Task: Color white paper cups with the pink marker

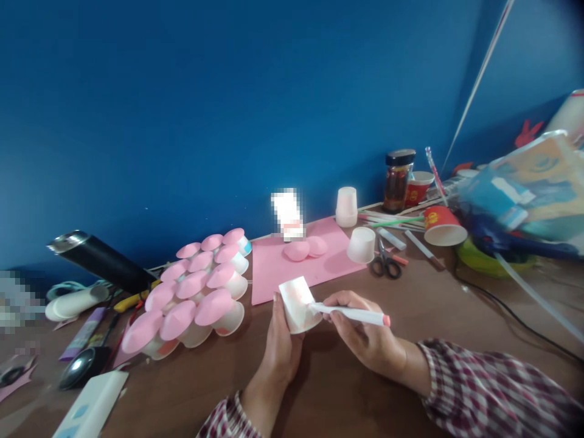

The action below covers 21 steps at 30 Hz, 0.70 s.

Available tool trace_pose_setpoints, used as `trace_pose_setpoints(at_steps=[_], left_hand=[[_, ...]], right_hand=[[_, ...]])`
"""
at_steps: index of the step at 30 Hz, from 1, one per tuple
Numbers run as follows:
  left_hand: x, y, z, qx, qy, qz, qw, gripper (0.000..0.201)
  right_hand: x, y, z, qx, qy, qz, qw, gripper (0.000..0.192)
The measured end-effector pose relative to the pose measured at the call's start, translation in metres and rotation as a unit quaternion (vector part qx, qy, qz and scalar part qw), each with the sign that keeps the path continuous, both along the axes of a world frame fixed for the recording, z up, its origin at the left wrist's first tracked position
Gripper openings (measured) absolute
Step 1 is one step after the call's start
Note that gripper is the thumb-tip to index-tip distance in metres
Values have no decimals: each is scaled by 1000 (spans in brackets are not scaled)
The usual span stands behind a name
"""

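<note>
A white paper cup [296,304], turned upside down and tilted, is in my left hand [283,340], with the fingers wrapped round its side. In my right hand [362,334] is a white marker [356,314] with a reddish end, its tip against the cup's wall. Faint orange marks show on the cup. Behind the hands lies a pink paper sheet [269,277] with two pink paper cones [296,250] on it. To the left stand several upturned cups [232,319] topped with pink cones [214,306].
White cups [362,245] stand at the sheet's right corner, near black scissors [385,266] and loose markers [422,248]. A lidded jar [398,182] and a red cup [444,226] are farther right. A black flask [103,263] leans at the left. A dark cable [511,319] crosses the table.
</note>
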<state>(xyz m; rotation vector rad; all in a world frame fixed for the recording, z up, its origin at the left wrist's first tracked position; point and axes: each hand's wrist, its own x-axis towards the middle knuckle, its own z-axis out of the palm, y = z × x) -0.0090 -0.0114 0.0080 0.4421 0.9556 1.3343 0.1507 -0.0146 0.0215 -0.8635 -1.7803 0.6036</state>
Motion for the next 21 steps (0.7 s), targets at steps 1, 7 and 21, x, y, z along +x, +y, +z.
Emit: trace_pose_setpoints(at_steps=[1,7,21], left_hand=[[0,0,0,-1,1,0,1000,55],[0,1,1,-7,4,-7,1000,57],[0,-1,1,-6,10,-7,1000,51]], right_hand=[[0,0,1,2,0,-2,1000,11],[0,0,1,5,-4,-4,1000,11],[-1,2,3,0,3,-31,1000,9]])
